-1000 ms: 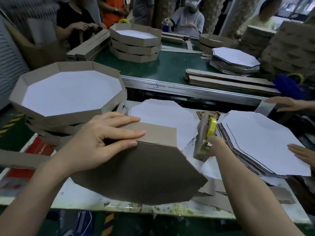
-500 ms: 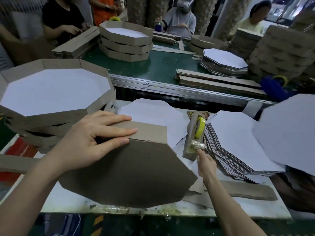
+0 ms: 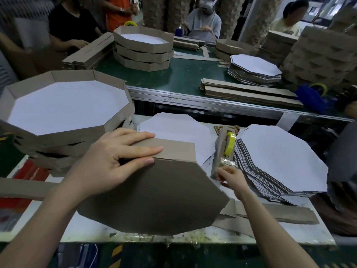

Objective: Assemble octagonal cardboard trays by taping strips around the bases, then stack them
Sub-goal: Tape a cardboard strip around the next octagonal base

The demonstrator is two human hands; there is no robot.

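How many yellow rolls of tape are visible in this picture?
3. One roll in the cardboard dispenser at the right hand; a second roll behind the tray stack on the green belt; a third roll on the blue dispenser, far right. Others may be hidden.

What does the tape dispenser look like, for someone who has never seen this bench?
Start at the near white worktable, between the brown octagon under the left hand and the fanned stack of white octagons. There stands the tape dispenser, the right hand at its foot. Unlike the flat cardboard around it, it stands upright and carries a yellow roll.
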